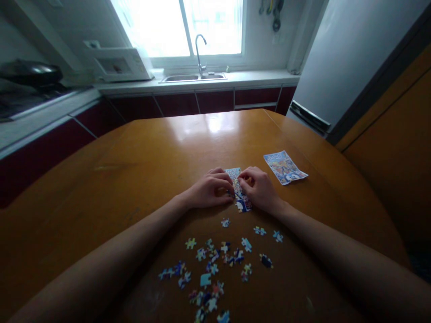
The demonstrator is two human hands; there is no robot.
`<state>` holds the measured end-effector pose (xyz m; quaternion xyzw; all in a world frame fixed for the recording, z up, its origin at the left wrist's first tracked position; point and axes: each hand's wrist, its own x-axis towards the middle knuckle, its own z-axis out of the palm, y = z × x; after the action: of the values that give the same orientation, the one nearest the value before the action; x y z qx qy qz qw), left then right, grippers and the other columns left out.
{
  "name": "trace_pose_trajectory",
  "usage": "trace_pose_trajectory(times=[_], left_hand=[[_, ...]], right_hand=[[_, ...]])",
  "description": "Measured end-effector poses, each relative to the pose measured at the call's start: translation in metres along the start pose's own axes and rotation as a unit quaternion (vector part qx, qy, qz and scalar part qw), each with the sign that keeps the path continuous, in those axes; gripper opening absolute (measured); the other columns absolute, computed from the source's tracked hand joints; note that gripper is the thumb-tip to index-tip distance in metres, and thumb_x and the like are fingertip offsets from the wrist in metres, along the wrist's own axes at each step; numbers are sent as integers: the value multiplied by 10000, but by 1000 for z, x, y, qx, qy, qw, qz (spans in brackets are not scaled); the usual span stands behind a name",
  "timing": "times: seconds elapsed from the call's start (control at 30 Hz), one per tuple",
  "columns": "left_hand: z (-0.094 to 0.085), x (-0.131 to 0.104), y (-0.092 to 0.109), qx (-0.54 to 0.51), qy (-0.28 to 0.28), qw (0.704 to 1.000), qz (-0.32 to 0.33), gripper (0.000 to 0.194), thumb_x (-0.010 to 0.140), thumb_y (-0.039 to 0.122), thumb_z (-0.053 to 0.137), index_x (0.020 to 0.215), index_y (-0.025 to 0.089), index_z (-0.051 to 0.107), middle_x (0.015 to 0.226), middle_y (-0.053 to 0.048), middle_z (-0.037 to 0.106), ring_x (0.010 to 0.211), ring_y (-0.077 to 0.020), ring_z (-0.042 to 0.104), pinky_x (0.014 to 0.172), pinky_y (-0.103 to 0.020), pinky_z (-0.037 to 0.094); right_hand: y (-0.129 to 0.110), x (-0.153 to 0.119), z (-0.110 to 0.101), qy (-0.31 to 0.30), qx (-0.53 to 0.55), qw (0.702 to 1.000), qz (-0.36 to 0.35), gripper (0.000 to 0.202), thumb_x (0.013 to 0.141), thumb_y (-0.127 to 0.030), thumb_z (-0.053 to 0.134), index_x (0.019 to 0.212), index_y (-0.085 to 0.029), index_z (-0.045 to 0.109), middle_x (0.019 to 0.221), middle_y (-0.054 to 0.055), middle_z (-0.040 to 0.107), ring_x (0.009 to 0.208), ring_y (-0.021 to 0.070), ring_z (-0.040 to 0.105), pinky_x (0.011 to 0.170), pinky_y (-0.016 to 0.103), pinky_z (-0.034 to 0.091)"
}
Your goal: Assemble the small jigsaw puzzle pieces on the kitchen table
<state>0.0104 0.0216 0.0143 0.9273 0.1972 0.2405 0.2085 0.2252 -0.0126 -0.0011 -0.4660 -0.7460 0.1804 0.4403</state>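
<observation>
A partly joined jigsaw puzzle (pixel 241 196) lies on the brown table between my two hands. My left hand (pixel 215 188) rests at its left edge, fingers curled and fingertips touching the puzzle; whether a piece is under them is too small to tell. My right hand (pixel 257 186) is at the right edge, thumb and forefinger pinched together over the puzzle, and what they hold is hidden. Many loose pieces (pixel 205 280) are scattered nearer to me, with a single piece (pixel 225 222) just below the puzzle. A printed picture sheet (pixel 285 167) lies to the right.
The wooden table (pixel 161 148) has a rounded outline. Beyond it stand a counter with a sink (pixel 191 78) and faucet, a white microwave (pixel 117 64) and a pan (pixel 30 72) on the stove at left. A fridge (pixel 350 58) is at right.
</observation>
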Motion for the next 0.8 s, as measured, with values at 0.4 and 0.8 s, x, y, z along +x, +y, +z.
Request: trace_pose_trajectory(times=[0.4,0.8], left_hand=[[-2,-1,2,-2,-2,1000,-16,119,841,337,723,912,245,750,974,-48,665,1001,-217,539,920,-378,462],[-3,-1,1,-5,29,999,-21,176,922,302,604,881,207,747,922,-60,638,941,-200,524,874,-345,444]], right_hand=[[-1,0,0,-9,1,1000,-8,106,846,-126,620,786,-205,658,787,34,647,793,193,579,727,325,451],[-2,-1,0,-13,30,999,-5,203,779,-25,595,828,-195,695,835,40,661,824,193,587,749,329,464]])
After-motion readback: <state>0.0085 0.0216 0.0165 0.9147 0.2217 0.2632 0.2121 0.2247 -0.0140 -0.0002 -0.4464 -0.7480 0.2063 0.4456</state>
